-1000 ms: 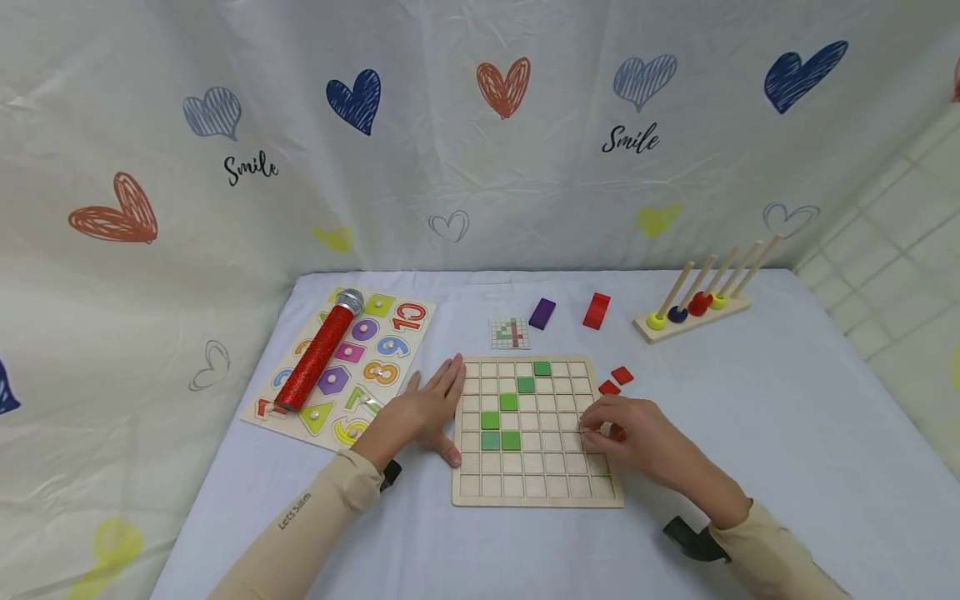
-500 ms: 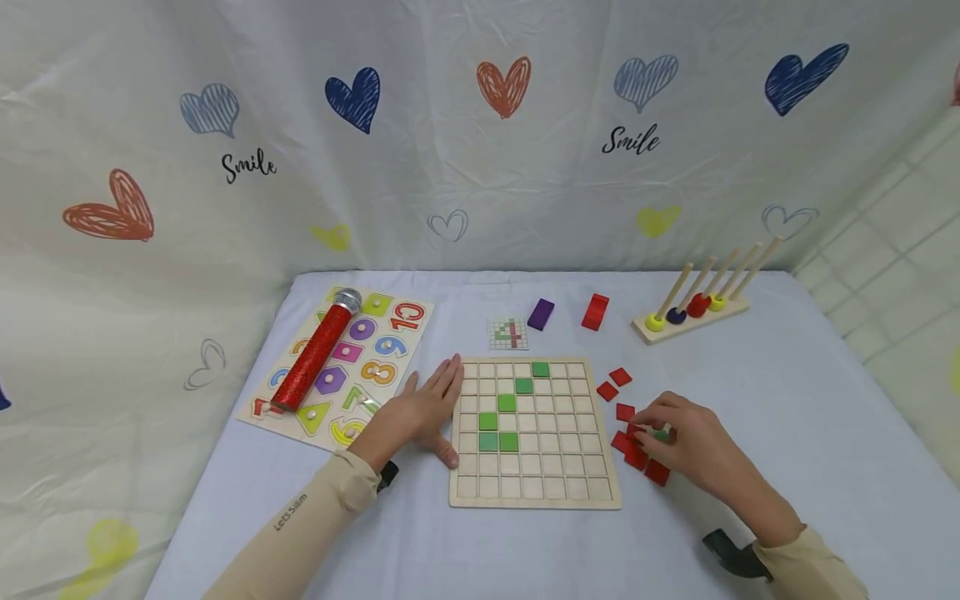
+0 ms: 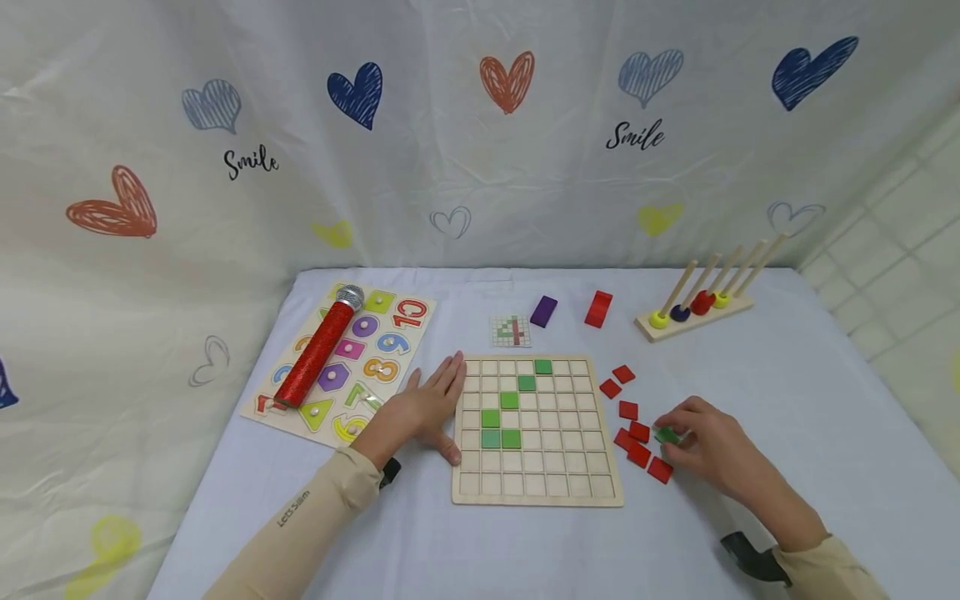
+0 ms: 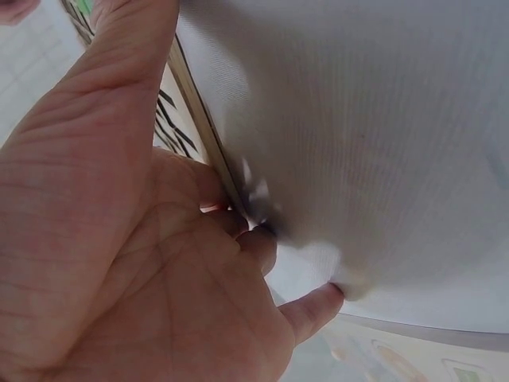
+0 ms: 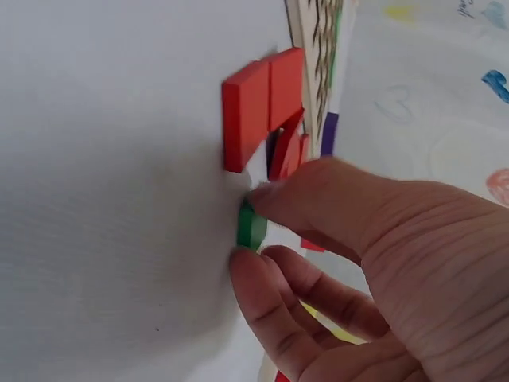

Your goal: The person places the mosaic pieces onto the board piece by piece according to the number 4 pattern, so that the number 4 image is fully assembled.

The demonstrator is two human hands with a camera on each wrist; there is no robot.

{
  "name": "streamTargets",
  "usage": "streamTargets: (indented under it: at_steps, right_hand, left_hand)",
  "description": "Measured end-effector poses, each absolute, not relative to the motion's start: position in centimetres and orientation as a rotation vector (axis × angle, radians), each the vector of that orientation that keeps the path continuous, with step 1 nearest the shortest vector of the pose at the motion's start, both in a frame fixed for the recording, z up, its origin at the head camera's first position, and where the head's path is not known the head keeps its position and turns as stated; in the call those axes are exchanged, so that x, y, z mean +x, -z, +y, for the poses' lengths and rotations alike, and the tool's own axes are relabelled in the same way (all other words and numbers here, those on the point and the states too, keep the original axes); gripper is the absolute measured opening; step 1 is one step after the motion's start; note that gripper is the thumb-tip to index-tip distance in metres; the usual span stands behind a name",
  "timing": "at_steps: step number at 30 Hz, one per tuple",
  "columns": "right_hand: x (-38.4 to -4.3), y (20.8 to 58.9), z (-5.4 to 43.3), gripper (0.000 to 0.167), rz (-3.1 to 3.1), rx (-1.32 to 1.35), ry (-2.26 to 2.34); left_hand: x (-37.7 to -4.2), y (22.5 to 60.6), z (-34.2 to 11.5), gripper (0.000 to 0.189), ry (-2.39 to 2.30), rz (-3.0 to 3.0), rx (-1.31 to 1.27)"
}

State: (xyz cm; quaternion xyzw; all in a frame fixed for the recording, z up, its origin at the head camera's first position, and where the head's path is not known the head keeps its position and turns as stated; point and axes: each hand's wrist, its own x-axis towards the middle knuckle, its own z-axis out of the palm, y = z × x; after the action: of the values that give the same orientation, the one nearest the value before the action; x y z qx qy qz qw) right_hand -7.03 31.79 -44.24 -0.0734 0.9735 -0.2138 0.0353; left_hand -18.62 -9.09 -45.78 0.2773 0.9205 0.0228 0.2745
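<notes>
A square wooden grid board lies flat on the table, with several green tiles set in its cells in a slanting line and a small group at lower left. My left hand lies along the board's left edge, fingers straight and spread, fingertips right at its side in the left wrist view. To the right of the board, my right hand pinches a green square tile between thumb and fingers, low over the cloth. Several loose red tiles lie between the board and this hand.
Behind the board are a small pattern card, a purple stack and a red stack. A peg stand with beads is at back right. At left, a red microphone lies across a number puzzle board.
My right hand has moved right, from the board's right edge past the red tiles, uncovering them, and now pinches a green tile. My left hand has stayed at the board's left edge.
</notes>
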Motion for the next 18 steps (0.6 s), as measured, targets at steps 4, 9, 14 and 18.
streamTargets:
  at_steps: [4, 9, 14, 18]
  right_hand:
    - [-7.0, 44.5, 31.7, 0.027, 3.012, -0.201, 0.654]
    - [-7.0, 44.5, 31.4, 0.027, 3.024, -0.239, 0.696]
    - [-6.9, 44.2, 30.5, 0.025, 3.043, -0.338, 0.74]
    - [-7.1, 43.8, 29.6, 0.025, 3.035, -0.402, 0.741]
  left_hand:
    - [-18.3, 44.8, -8.9, 0.151, -0.041, 2.472, 0.742]
    - [-18.1, 44.3, -9.0, 0.15, -0.044, 2.478, 0.753]
    - [-18.0, 43.9, -8.9, 0.149, -0.045, 2.471, 0.753]
    - [-18.3, 44.8, -8.9, 0.15, -0.055, 2.478, 0.75]
